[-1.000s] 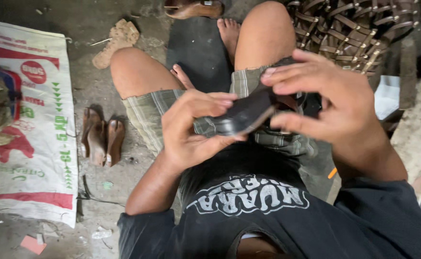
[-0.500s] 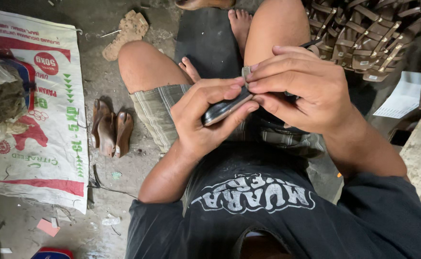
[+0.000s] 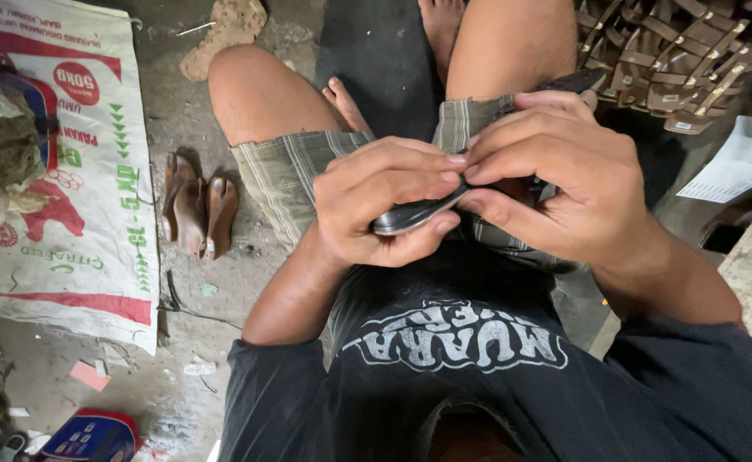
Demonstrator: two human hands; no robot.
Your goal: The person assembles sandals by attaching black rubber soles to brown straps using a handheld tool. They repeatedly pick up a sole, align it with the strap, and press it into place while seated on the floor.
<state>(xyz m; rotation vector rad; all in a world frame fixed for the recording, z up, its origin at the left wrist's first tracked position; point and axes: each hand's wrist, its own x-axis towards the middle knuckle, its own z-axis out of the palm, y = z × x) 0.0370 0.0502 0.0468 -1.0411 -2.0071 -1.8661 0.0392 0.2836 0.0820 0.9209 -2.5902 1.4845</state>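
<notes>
Two hands, left hand and right hand, pinch one dark strap piece.

Compared with a second ago, the dark strap piece now lies flatter and lower, edge-on between the hands rather than lifted and tilted. The right hand now covers its far end, fingertips meeting those of the left hand, which curls closer beneath it.
</notes>
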